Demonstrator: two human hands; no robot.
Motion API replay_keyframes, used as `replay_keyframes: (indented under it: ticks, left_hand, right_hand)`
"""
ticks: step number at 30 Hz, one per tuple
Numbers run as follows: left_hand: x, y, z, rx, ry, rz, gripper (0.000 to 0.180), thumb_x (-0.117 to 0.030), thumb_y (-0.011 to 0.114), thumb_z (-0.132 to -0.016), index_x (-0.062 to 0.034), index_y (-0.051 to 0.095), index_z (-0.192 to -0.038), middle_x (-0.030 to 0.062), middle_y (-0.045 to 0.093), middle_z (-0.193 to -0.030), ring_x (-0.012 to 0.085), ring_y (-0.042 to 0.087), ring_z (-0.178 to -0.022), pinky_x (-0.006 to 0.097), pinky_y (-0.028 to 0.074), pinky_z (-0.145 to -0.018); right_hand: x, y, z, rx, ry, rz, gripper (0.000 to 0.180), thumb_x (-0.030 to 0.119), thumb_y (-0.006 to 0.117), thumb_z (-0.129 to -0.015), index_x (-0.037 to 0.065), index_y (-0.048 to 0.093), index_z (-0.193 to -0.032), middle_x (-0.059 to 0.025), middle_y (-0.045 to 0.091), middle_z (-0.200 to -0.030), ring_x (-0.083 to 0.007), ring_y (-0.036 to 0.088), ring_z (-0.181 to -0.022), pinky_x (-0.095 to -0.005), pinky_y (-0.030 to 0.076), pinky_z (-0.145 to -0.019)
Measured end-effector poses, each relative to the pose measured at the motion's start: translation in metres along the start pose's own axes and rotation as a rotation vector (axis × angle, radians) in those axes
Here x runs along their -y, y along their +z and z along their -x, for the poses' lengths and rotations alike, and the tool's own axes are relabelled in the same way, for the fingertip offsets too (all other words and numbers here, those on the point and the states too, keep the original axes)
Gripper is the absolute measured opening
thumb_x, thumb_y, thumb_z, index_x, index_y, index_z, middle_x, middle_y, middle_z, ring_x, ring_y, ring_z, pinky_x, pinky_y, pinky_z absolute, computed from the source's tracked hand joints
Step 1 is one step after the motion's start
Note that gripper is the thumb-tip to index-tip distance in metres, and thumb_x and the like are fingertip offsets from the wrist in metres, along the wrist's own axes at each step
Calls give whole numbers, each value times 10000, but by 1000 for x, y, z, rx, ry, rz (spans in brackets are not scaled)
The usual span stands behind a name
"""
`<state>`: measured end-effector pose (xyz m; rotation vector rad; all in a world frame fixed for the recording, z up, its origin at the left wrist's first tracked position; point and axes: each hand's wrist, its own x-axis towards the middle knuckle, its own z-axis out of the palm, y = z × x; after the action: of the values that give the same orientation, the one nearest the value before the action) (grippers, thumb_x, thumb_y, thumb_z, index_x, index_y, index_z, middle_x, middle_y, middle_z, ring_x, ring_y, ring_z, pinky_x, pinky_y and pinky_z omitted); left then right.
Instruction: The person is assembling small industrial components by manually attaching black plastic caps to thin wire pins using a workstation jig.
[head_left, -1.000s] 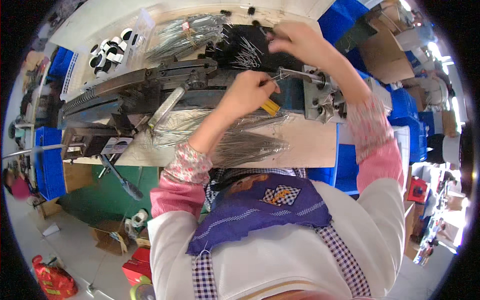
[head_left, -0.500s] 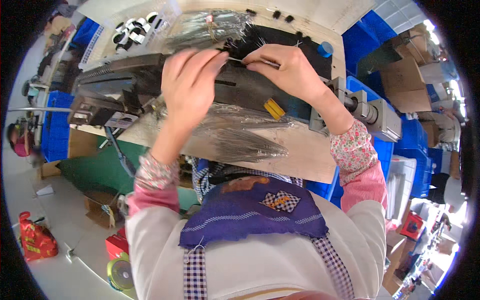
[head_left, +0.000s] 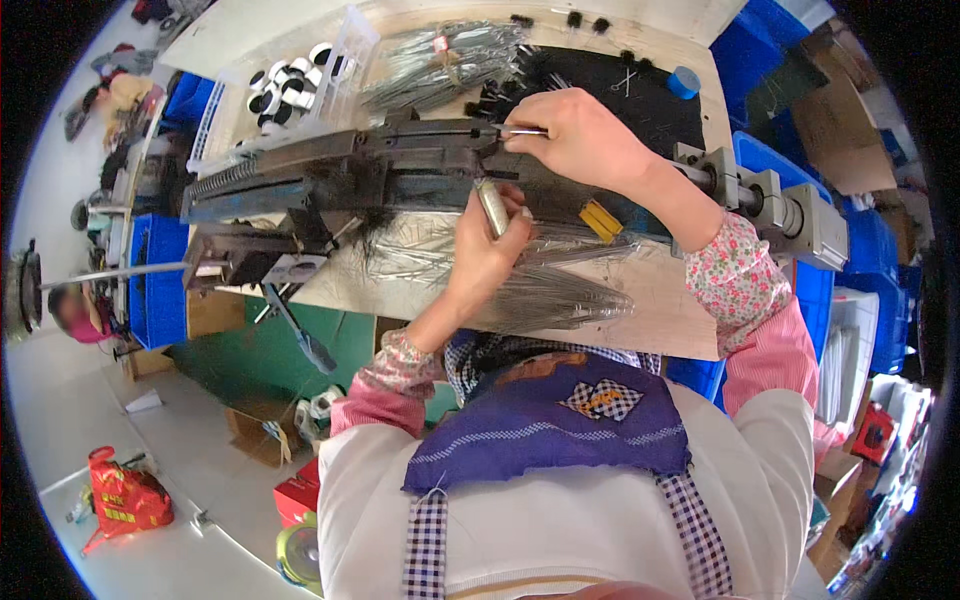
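My left hand [head_left: 482, 245] is closed round a short silver cylindrical handle [head_left: 492, 208], just below the head of a long dark metal machine [head_left: 330, 165]. My right hand [head_left: 590, 140] pinches a thin metal rod [head_left: 528, 131] between thumb and fingers. The rod's left end meets the machine's head, and the exact contact there is too small to make out. Below my hands, bundles of thin metal wires [head_left: 560, 295] lie on the wooden table, with a small yellow block [head_left: 601, 221] beside them.
A clear plastic basket [head_left: 360, 50] of black-and-white round pieces stands at the back left. Small black brushes [head_left: 490, 100] lie on a dark mat [head_left: 650, 120] near a blue cap [head_left: 684, 82]. Metal shaft parts [head_left: 770, 200] and blue crates [head_left: 870, 260] are at the right.
My left hand has left the thin piece between both hands and moved down onto the silver handle. My right hand still pinches the rod, now against the machine's head. The view has shifted slightly.
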<state>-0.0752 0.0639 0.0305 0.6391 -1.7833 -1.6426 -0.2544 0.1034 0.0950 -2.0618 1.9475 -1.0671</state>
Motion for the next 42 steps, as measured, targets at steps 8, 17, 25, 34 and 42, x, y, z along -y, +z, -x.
replay_keyframes:
  ticks: [8,17,25,34,42]
  left_hand:
    - [14,-97,26,-131,-443,134,318,-323,605,-904,-16,617,-822,-1,519,-581,63,440,-449,234,303,-388]
    - [27,-174,21,-534,-378,459,275,-268,579,-932,-1,641,-923,13,529,-612,73,376,-422,227,230,-380]
    - [-11,-72,23,-489,56,431,209,-227,494,-980,-50,535,-878,-40,370,-613,46,284,-448,227,198,-386]
    - [-37,58,-35,482,-621,688,234,-214,508,-965,-17,512,-838,-45,339,-549,64,278,-405,239,188,-377]
    - [-34,61,-24,-26,-332,585,206,-235,502,-973,-65,535,-861,-44,371,-603,62,290,-433,236,236,-408]
  right_hand:
    - [51,-3,74,-55,117,249,311,96,655,-784,67,551,-1076,-137,569,-962,-347,596,-857,-408,510,-693]
    - [-17,34,112,-6,424,373,237,192,607,-883,28,437,-904,-195,552,-902,-423,587,-808,-473,507,-636]
    - [51,-34,147,-39,441,-34,175,144,616,-876,-10,536,-903,-165,578,-797,-313,590,-683,-373,440,-564]
    - [74,-84,132,-207,563,-56,163,140,661,-871,3,574,-856,-59,551,-631,-56,487,-579,-236,402,-525]
    - [26,-83,77,-394,222,298,153,38,526,-852,54,615,-975,-160,659,-870,-362,635,-832,-389,510,-709]
